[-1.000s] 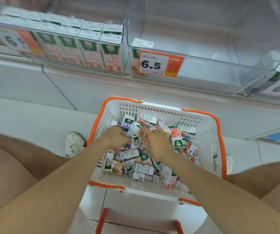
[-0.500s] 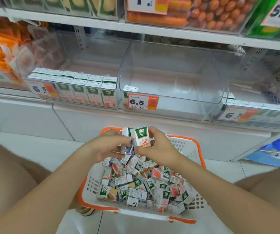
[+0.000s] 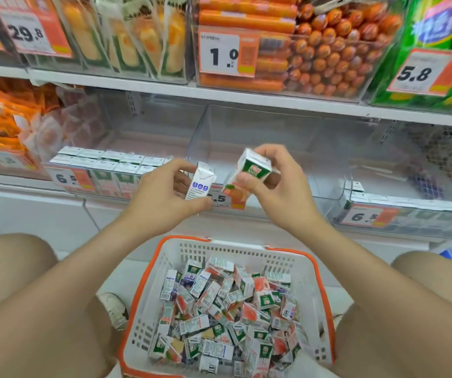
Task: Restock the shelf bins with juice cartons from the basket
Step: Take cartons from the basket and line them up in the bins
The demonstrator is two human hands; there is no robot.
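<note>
My left hand (image 3: 162, 193) grips a small white and blue juice carton (image 3: 200, 182) upright in front of the shelf. My right hand (image 3: 275, 186) grips a green, white and orange juice carton (image 3: 252, 170), tilted to the right. Both hands are raised above the white basket with the orange rim (image 3: 320, 301), which holds several loose cartons (image 3: 227, 304). Behind the hands stands a clear shelf bin (image 3: 295, 148) with a 6.5 price tag, its inside bare as far as I can see. The bin to its left (image 3: 110, 170) holds rows of upright cartons.
A third bin with a 6.5 tag (image 3: 366, 215) sits at the right. The upper shelf (image 3: 219, 95) carries sausages and packaged snacks. My knees flank the basket, and a white shoe (image 3: 113, 309) rests on the floor beside it.
Both hands have risen from the basket up to shelf height, each with a carton. They have moved apart, and the view has tilted upward.
</note>
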